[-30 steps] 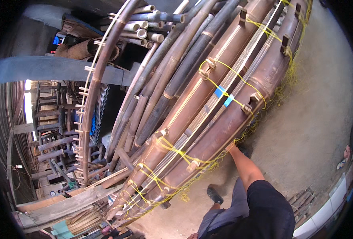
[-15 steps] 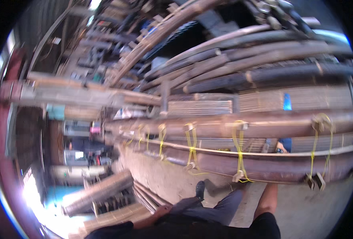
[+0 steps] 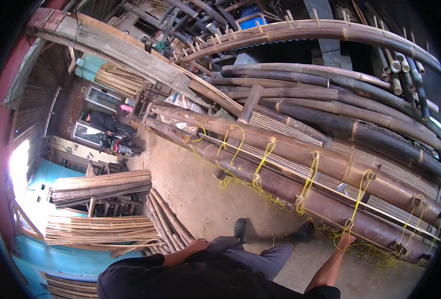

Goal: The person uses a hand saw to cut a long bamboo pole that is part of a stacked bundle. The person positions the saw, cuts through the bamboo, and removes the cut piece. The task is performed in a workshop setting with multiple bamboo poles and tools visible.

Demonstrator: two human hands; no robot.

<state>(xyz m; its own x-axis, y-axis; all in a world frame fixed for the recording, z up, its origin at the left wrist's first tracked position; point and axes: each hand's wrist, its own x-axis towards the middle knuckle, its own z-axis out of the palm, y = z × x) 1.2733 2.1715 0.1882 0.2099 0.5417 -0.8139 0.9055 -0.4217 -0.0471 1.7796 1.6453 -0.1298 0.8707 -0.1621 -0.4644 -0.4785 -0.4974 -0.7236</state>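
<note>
Two long brown bamboo poles run side by side, a far pole and a near pole. Loops of yellow cord link wooden pegs along them, and a thin pale strip lies lengthwise between them. My right hand is at the near pole's lower edge, closed at a yellow cord loop beside a peg; its fingertips are partly hidden. My left hand rests by my thigh, fingers curled, with nothing visible in it.
Stacked bamboo poles lie beyond the frame, under a curved pole with upright pegs. Bundled slats and loose poles are at the left. A motorcycle stands farther back. Loose yellow cord hangs below the near pole.
The view has turned, so the poles now slant down to the right and look sharper. My right hand, hidden behind the near pole before, now shows at its lower edge by a cord loop.
</note>
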